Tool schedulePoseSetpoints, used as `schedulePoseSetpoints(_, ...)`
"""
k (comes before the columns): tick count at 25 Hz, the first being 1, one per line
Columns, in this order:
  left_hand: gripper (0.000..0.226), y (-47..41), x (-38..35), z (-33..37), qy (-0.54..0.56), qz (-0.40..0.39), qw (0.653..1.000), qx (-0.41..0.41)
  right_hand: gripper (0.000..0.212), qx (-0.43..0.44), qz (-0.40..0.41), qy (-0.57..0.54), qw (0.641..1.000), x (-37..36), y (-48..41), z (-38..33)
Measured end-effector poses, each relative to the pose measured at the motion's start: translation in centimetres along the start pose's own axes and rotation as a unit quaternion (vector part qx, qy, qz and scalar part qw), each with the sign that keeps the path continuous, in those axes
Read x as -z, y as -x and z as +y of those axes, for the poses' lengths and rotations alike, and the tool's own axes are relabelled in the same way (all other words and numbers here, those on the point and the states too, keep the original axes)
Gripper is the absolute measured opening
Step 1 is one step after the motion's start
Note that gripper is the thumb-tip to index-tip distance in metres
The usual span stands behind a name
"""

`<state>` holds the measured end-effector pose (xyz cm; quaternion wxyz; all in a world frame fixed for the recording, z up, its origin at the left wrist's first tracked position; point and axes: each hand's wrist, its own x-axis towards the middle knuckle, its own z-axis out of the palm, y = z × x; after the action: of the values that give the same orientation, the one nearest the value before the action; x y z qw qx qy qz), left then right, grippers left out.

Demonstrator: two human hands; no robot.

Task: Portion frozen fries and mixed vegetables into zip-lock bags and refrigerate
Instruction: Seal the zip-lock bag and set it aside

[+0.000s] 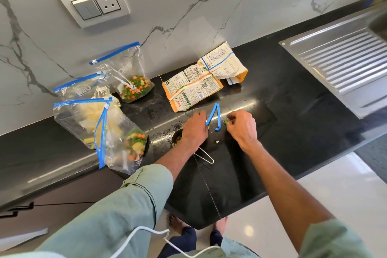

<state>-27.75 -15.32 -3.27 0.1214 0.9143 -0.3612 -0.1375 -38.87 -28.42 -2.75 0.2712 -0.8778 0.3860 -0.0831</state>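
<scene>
- Pale green sleeve [134,195] nearest the lens; its left hand [195,126] pinches one leg of the spread blue clip [215,116] with curled fingers
- just right of the clip, right hand [243,126] pinches a green vegetable piece [225,122] at its fingertips
- torn orange packet [194,88] lies flat just behind the clip
- vegetable bag [135,88] and fries bag [88,119] stand well left of the clip; all on the black counter [282,132]

vessel [177,138]: mostly hidden under left hand [194,126]
clip [212,115] tip: lost among left fingers
green bit [225,122], right hand [243,125]: too small to identify
</scene>
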Motion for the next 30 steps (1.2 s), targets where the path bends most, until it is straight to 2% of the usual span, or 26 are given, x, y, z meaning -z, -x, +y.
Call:
schedulePoseSetpoints(4, 0.039, -0.2, 0.3, -0.1, -0.088, 0.008, 0.994, -0.065, 0.021, 0.031, -0.058, 0.043, 0.997, -0.5, -0.9, -0.1)
schedulePoseSetpoints(7, 0.032, -0.3, 0.6, 0.3, -0.149, 0.004, 0.982, -0.117, 0.018, 0.037, -0.066, 0.049, 0.996, -0.5, -1.0, 0.0)
schedulePoseSetpoints(9, 0.031, -0.6, 0.8, 0.4, -0.157, -0.001, 0.980, -0.119, 0.023, 0.058, -0.058, 0.055, 0.995, -0.4, -0.9, 0.3)
schedulePoseSetpoints(12, 0.034, -1.0, 0.8, 0.4, -0.159, -0.005, 0.980, -0.116, 0.042, 0.091, -0.047, 0.076, 0.992, -0.5, -0.6, 1.1)
schedulePoseSetpoints(16, 0.037, -1.3, 0.5, 0.3, -0.181, -0.011, 0.973, -0.139, 0.040, 0.137, -0.077, 0.120, 0.980, -1.4, 0.6, 1.2)
schedulePoseSetpoints(19, 0.038, -1.1, 0.9, 0.1, -0.156, -0.013, 0.976, -0.149, 0.038, 0.154, -0.088, 0.174, 0.969, -1.6, 1.3, 0.9)
schedulePoseSetpoints(24, 0.022, 1.3, 4.2, -2.7, -0.027, -0.016, 0.993, -0.112, 0.030, 0.185, -0.097, 0.194, 0.959, -1.6, 1.8, 2.0)
schedulePoseSetpoints(28, 0.017, 5.5, 6.0, -7.5, -0.029, -0.023, 0.994, -0.101, 0.006, 0.203, -0.078, 0.184, 0.959, -1.9, 2.0, 2.3)
schedulePoseSetpoints(30, 0.015, 6.7, 6.2, -8.6, -0.050, -0.034, 0.994, -0.094, 0.005, 0.194, -0.086, 0.175, 0.961, -1.7, 1.6, 1.4)
